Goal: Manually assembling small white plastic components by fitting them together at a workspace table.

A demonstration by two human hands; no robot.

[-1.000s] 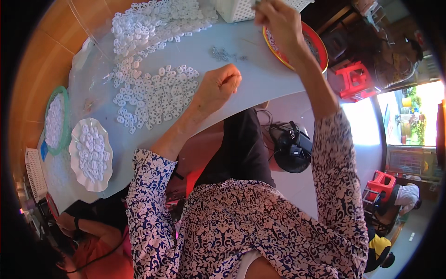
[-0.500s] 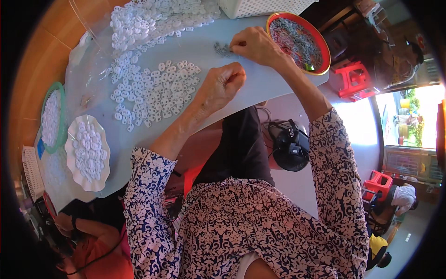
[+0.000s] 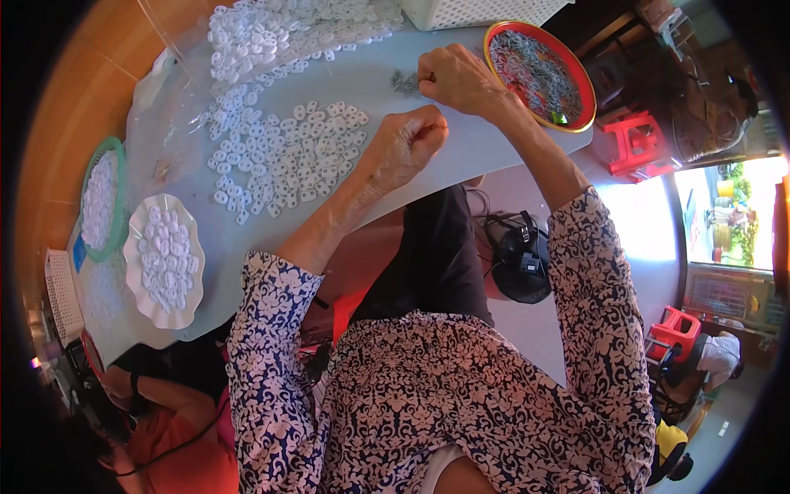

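White plastic pieces (image 3: 288, 160) lay spread over the pale blue table (image 3: 461, 156), thickest toward its far left corner, where a clear plastic sheet (image 3: 169, 90) partly covered them and blurred their shapes. The left hand (image 3: 407, 144) rested near the right edge of that spread, curled into a loose fist with its fingertips tucked under; whether it pinched a piece could not be made out. The right hand (image 3: 457, 78) sat farther off, also closed, its fingertips touching a small cluster of grey metal bits (image 3: 405, 82) on the table; what, if anything, it gripped was hidden by the knuckles. Just right of that hand stood a round red tray with a yellow rim (image 3: 576, 78), filled with small greyish parts too fine to tell apart. A white basket (image 3: 477, 10) was cut off at the top edge. On the near left, a white scalloped plate (image 3: 136, 288) held more white pieces, and beside it a green-rimmed dish (image 3: 90, 239) held others. Another person in an orange top (image 3: 177, 445) showed only partly at the lower left. Red stools (image 3: 634, 144) stood on the floor to the right.
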